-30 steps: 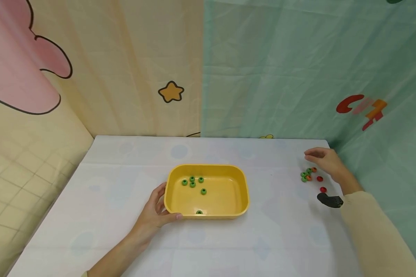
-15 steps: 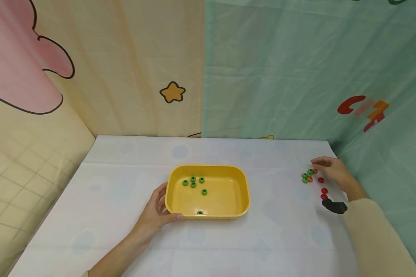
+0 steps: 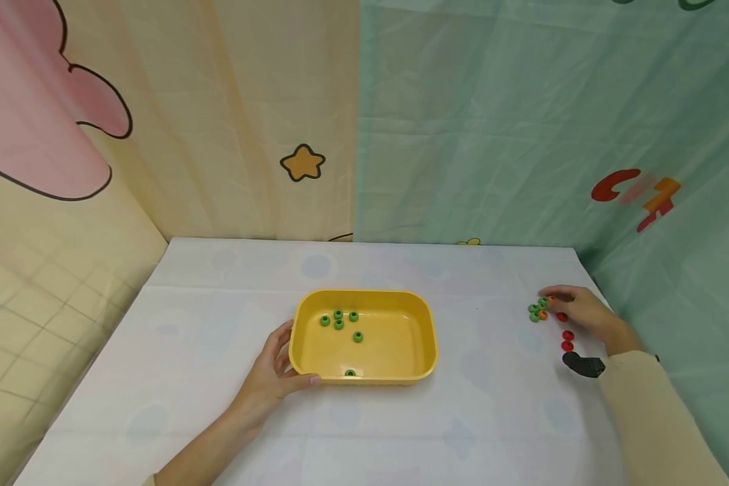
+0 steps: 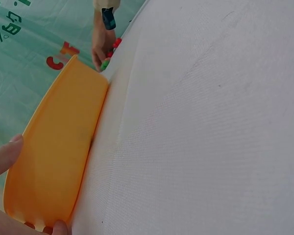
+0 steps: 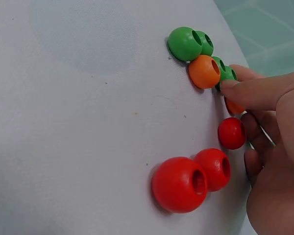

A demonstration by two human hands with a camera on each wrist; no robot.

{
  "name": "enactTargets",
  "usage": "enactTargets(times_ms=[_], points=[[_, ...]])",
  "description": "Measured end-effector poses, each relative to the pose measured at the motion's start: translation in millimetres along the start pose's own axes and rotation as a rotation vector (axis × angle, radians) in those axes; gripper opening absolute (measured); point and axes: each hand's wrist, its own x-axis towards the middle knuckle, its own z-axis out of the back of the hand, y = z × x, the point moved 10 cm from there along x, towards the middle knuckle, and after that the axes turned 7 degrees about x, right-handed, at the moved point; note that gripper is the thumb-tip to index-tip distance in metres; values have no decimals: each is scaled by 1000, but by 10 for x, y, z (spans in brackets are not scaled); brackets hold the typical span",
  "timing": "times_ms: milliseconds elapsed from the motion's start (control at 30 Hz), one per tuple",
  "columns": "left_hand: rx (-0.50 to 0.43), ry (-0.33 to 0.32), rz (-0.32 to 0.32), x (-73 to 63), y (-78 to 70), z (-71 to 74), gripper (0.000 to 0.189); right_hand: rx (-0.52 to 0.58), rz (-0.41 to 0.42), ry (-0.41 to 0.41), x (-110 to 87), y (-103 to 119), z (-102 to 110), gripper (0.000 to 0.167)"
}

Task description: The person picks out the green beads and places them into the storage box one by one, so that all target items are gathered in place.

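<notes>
Right wrist view: the thumb and forefinger of my right hand (image 5: 286,154) are together on a green bead (image 5: 229,73), pinching it, while my other fingers bend loosely beside the pile. An orange bead (image 5: 235,106) shows just below my thumb, on the pile's right side; a second orange bead (image 5: 204,72) sits at its near side, among three more green beads (image 5: 183,44). A red bead (image 5: 232,133) lies by my bent fingers, and two more red beads (image 5: 180,185) lie nearer me, close together — just short of the black piece (image 3: 583,365) at my right sleeve (image 3: 656,412).

Well to the left, my left hand (image 3: 266,378) grips the left end of a yellow tray (image 3: 395,341), thumb over the near rim. The tray stands near the middle of the table and contains six green beads (image 3: 338,325): four at the far left, one a little nearer, one by the near wall — partly hidden by the rim.

A white cloth (image 3: 462,432) covers the table. Beyond it hang a cream curtain (image 3: 249,88) on the left and a green curtain (image 3: 492,115) on the right.
</notes>
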Motion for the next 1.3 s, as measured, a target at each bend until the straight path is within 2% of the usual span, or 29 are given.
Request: enactTargets(times_ms=[400,633,867,1000,1300], points=[[-10,-3,3,11,39,14,111,-44,57,-86,51,-58,-3,47],[2,-5,0,12,32,19,111,-78,52,-98,32,-34,18,51],[14,-14,15,8,32,22,111,-106,68,-80,16,73,56,51],[17,-12,9,11,24,17,110,-132,69,-101,20,133,94,49],[0,-12,10,13,40,16,109,-96,63,-84,-7,342,42,50]])
